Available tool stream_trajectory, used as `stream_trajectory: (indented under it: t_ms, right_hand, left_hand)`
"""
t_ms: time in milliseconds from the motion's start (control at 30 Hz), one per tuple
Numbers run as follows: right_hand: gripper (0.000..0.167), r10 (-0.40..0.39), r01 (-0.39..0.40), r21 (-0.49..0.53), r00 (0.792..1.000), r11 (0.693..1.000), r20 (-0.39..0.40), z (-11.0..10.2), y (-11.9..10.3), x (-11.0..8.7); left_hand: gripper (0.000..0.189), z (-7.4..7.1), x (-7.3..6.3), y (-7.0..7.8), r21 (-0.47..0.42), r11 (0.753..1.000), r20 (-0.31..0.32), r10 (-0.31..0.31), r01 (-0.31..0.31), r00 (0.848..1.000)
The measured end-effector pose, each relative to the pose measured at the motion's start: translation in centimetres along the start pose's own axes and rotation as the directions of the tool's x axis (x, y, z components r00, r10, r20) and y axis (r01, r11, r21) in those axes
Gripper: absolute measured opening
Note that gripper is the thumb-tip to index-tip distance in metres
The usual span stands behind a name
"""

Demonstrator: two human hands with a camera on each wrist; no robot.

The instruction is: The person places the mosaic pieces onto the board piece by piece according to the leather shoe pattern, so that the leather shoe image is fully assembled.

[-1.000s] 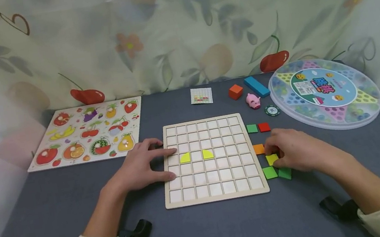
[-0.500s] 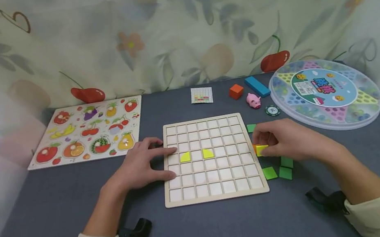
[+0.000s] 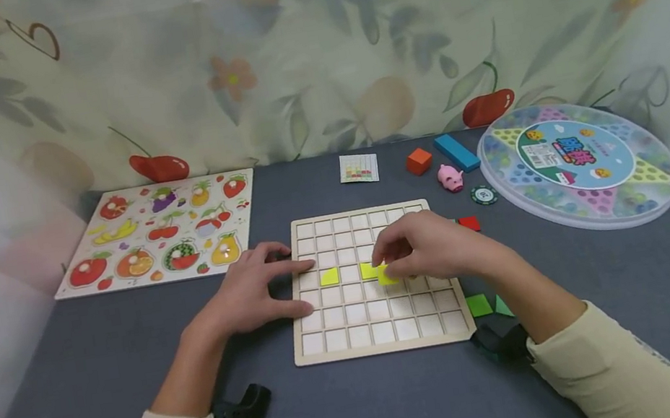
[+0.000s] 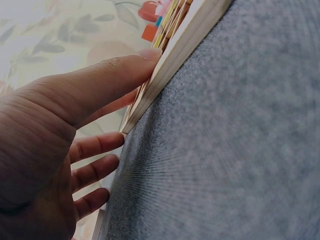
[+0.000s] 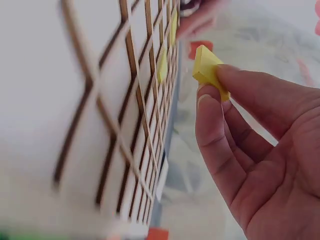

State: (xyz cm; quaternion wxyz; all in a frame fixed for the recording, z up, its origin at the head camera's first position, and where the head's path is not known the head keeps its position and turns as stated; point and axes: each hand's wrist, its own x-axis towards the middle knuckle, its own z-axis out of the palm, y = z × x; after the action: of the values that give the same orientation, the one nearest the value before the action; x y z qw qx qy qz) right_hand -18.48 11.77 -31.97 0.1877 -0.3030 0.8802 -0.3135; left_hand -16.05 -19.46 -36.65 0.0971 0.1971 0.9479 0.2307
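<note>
A pale wooden grid board (image 3: 371, 351) lies on the dark cloth, with two yellow curved-edge tiles (image 3: 329, 277) in one of its rows. My left hand (image 3: 249, 288) rests at the board's left edge; in the left wrist view its thumb (image 4: 135, 65) touches the rim, fingers extended. Over the board's middle, my right hand (image 3: 426, 245) pinches a yellow square tile (image 5: 206, 69) between thumb and fingertips. In the head view this tile overlaps the corner of the right-hand curved tile.
Right of the board lie a lime tile (image 3: 478, 305), a green tile (image 3: 503, 306) and a red tile (image 3: 470, 224). Behind are a pattern card (image 3: 359, 169), orange cube (image 3: 418, 161), blue block (image 3: 457, 153), pink pig (image 3: 451, 177), chip (image 3: 484, 195), round game box (image 3: 647, 189) and fruit board (image 3: 164, 276).
My right hand has picked the yellow square tile from the loose tiles at the right and carried it left over the board. My left hand stays at the board's edge.
</note>
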Motion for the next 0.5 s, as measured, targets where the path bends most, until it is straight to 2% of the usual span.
stream_trajectory:
  t_ms: [333,500]
  right_hand:
    - [0.012,0.018,-0.018,-0.002,0.999,1.000,0.051,2.0,-1.9,3.3]
    - [0.013,0.046,-0.046,0.000,0.995,0.999,0.091,2.6,-2.4,4.3]
  left_hand:
    - [0.067,0.0,0.0,0.1,0.010,1.000,-0.001,-0.011,0.011,1.000]
    - [0.067,0.0,0.1,0.0,0.014,1.000,-0.004,-0.004,0.004,1.000]
